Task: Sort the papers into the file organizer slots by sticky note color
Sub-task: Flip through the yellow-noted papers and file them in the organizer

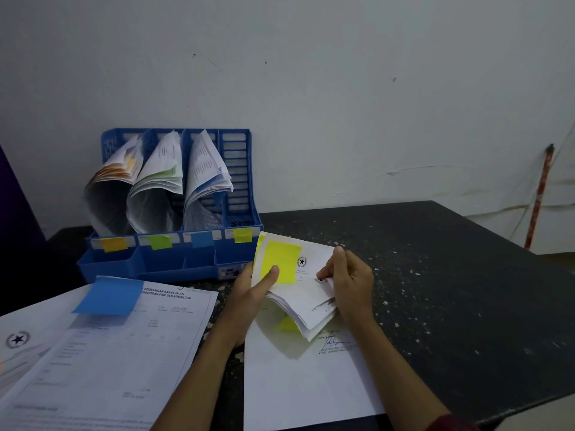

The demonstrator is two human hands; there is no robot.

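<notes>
A blue file organizer (239, 194) stands at the back left, its four slots labelled orange (114, 244), green (160, 242), blue (202, 239) and yellow (242, 235). Curled papers fill the orange, green and blue slots; the yellow slot looks empty. My left hand (253, 290) and my right hand (350, 278) both grip a bent stack of papers (308, 300) with a yellow sticky note (281, 261) on top, lifted just in front of the organizer. On the left lies a paper pile (102, 353) with a blue sticky note (109, 297).
A single white sheet (305, 384) lies under my hands near the table's front edge. The dark speckled table (451, 290) stretches to the right. A white wall rises behind, and a red stick (539, 197) leans at the far right.
</notes>
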